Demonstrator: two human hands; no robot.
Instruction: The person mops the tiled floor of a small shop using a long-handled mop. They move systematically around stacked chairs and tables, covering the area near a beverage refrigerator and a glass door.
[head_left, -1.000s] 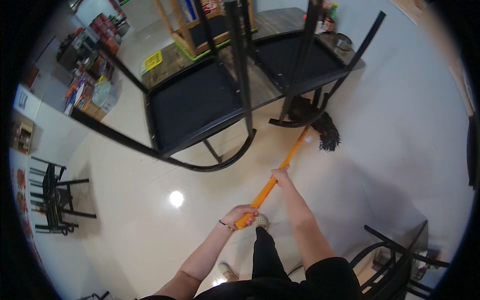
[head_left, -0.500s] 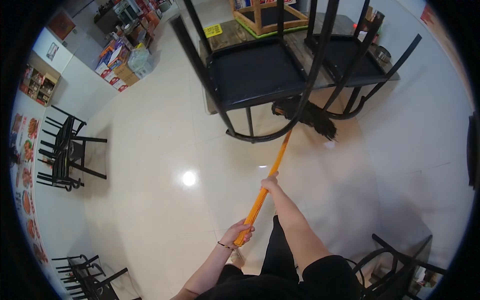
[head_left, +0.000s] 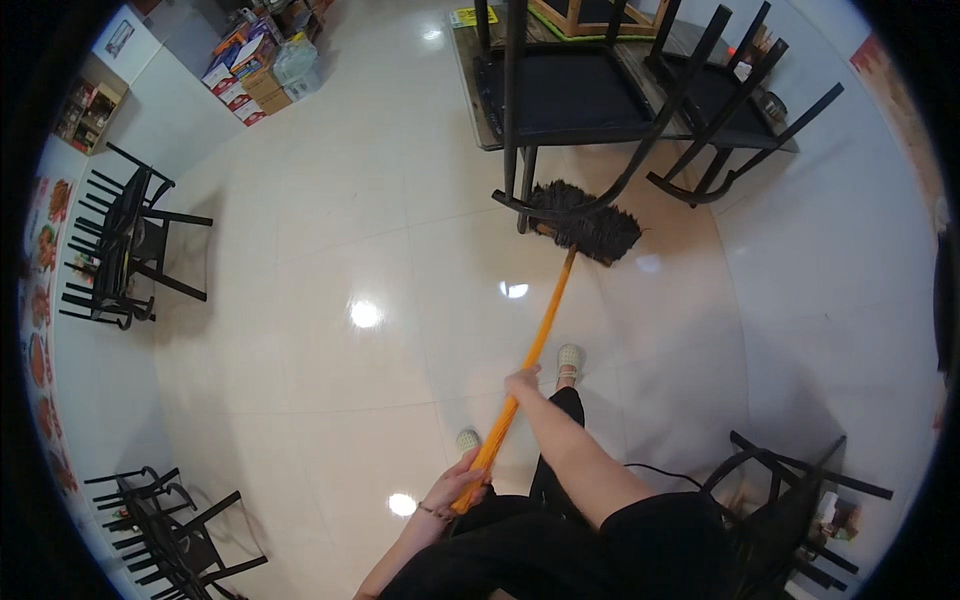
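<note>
Head view — left hand and right hand wrapped round one mop; two shoes.

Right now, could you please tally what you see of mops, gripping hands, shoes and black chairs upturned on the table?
Mop: 1
Gripping hands, left hand and right hand: 2
Shoes: 2
Upturned black chairs: 2
Total: 7
</note>
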